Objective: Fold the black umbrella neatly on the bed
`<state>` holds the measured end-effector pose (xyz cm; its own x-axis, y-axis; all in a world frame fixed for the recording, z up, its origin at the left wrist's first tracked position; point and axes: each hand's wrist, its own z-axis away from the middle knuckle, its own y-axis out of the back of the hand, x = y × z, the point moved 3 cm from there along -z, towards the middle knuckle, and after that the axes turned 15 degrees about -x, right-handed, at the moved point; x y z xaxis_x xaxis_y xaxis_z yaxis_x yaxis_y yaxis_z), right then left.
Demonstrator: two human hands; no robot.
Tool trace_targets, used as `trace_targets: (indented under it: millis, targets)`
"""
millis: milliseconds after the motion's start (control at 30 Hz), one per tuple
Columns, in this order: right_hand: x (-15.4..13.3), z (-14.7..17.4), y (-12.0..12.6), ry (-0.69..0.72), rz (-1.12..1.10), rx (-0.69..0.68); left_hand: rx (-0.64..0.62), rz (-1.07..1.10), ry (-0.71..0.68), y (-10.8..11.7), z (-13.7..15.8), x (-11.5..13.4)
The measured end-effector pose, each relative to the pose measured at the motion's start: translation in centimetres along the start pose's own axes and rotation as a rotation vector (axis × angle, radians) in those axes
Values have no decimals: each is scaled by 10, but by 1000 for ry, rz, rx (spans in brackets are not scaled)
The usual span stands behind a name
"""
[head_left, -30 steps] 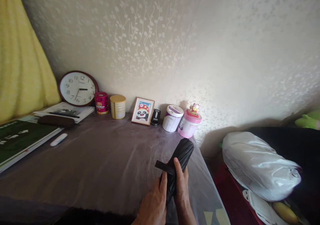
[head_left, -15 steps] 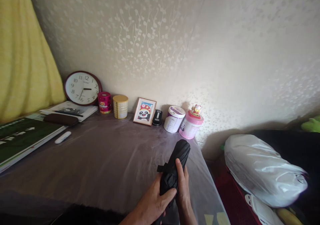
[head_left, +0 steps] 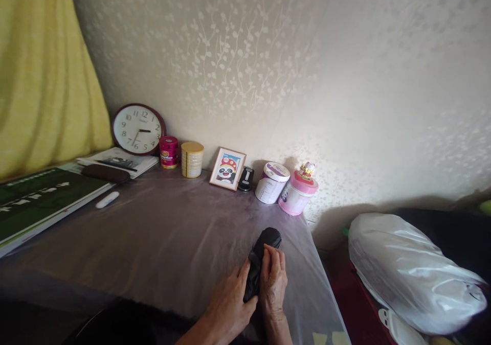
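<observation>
A folded black umbrella (head_left: 253,277) is held at a slant over the near right part of the table, its rounded end pointing away from me. My left hand (head_left: 232,299) is wrapped round its lower left side, thumb lying across the front. My right hand (head_left: 273,278) presses against the right side, with thumb and fingertips pinched together on the cloth near the upper end. The umbrella's lower end is hidden behind my hands.
Along the wall stand a clock (head_left: 138,129), a pink tin (head_left: 169,152), a yellow-lidded can (head_left: 192,159), a panda picture frame (head_left: 227,169) and two tubs (head_left: 271,183). Books (head_left: 49,202) lie at left. Right of the table edge sits a stuffed white plastic bag (head_left: 410,268).
My right hand's fingers have curled from lying straight along the umbrella into a pinch on it. The strap end that stuck out at left no longer shows there. The view has shifted slightly.
</observation>
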<state>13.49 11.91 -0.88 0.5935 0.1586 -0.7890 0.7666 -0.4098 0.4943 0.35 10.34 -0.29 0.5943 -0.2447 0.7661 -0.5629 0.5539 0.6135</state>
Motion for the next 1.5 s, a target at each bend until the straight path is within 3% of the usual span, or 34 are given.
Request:
trace_targets:
  millis: [267, 400, 633, 800, 900, 1033, 1300, 1400, 1500]
  targets:
    - [-7, 12, 7, 60, -307, -310, -13, -100, 32, -1, 0, 0]
    - [-8, 18, 13, 125, -311, -420, -20, -128, 49, -1, 2, 1]
    - [0, 17, 13, 218, -299, -425, -36, -191, 85, -4, 2, 1]
    - [3, 12, 26, 119, -398, -362, -35, -354, 125, -7, 5, 4]
    - [2, 11, 38, 52, -408, -394, -22, -482, 136, -8, 6, 8]
    - [-5, 7, 43, 38, -387, -496, 4, -610, 133, -11, 7, 11]
    - [-11, -19, 23, 17, -346, -645, 51, -733, 114, -15, 7, 12]
    - [-10, -27, 19, -17, -227, -694, 66, -743, 124, -15, 7, 12]
    - [-17, -31, 16, 49, 22, -725, 87, -721, 122, -16, 9, 12]
